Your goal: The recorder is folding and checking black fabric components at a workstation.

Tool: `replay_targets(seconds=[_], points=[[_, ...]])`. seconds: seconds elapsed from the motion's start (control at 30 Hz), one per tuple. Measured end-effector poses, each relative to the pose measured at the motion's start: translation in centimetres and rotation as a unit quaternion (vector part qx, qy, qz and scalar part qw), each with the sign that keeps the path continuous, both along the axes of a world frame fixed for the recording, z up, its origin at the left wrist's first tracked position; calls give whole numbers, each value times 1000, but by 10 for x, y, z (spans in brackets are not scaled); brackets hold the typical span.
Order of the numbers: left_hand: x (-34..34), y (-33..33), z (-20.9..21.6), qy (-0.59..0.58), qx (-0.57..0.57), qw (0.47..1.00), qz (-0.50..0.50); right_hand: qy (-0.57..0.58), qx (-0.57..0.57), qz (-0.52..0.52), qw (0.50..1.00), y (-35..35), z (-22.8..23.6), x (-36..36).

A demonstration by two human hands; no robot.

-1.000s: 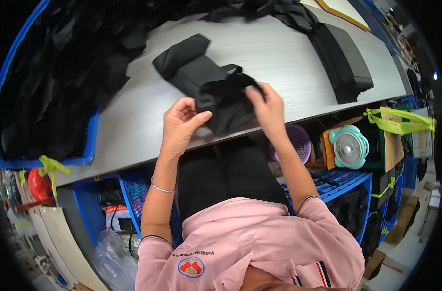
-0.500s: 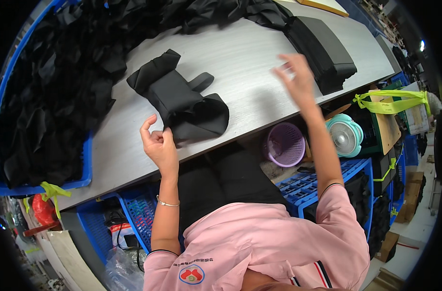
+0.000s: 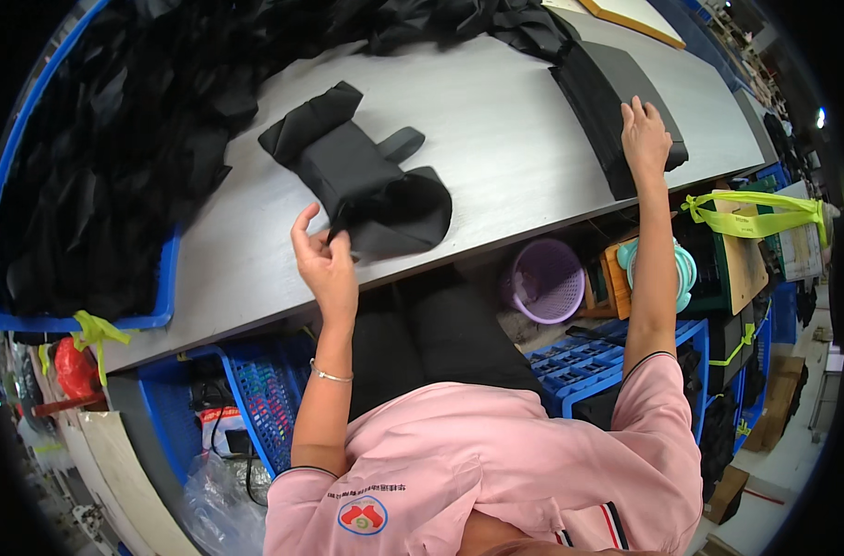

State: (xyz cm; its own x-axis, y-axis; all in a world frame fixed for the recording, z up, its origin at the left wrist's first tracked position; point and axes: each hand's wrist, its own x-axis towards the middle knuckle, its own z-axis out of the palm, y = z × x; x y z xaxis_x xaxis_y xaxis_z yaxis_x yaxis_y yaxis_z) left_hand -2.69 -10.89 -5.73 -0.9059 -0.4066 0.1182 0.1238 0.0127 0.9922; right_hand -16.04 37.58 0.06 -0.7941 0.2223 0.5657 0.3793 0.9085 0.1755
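A folded black fabric piece [image 3: 362, 181] lies on the grey table [image 3: 496, 130] in front of me. My left hand [image 3: 325, 264] pinches its near edge between thumb and fingers. My right hand [image 3: 644, 134] rests flat, fingers spread, on a stack of folded black fabric [image 3: 612, 88] at the right end of the table.
A big heap of loose black fabric [image 3: 107, 139] fills a blue bin [image 3: 163, 278] at the left and spills along the far edge. Under the table stand a purple basket [image 3: 544, 278], blue crates [image 3: 579, 357], a teal fan [image 3: 681, 269] and boxes tied with yellow-green straps [image 3: 755, 218].
Both hands were on the fabric piece. My right hand let go and swung right onto the folded stack. The left hand stayed at the piece's near edge.
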Motion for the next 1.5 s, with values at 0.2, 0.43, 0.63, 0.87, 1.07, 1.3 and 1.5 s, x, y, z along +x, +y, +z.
replay_targets(seconds=[0.2, 0.43, 0.63, 0.87, 1.07, 1.3, 1.5], points=[[0, 7, 0, 73, -160, 983, 54, 15, -131, 35, 991, -14, 39, 4], [-24, -1, 0, 55, -112, 988, 88, 76, 169, 228, 956, -143, -8, 77], [0, 12, 26, 126, -233, 945, 192, -26, 72, 274, 959, -219, -65, 129], [52, 86, 5, -57, 197, 903, -377, 39, -104, 251, 962, -235, -26, 179], [38, 120, -29, -138, 355, 764, -520, 18, -357, 361, 861, -250, -5, 255], [39, 109, 4, -97, 451, 745, -482, -77, -682, 180, 705, -227, -7, 282], [49, 103, 25, -119, 380, 817, -417, -70, -645, 278, 708, -235, -22, 270]])
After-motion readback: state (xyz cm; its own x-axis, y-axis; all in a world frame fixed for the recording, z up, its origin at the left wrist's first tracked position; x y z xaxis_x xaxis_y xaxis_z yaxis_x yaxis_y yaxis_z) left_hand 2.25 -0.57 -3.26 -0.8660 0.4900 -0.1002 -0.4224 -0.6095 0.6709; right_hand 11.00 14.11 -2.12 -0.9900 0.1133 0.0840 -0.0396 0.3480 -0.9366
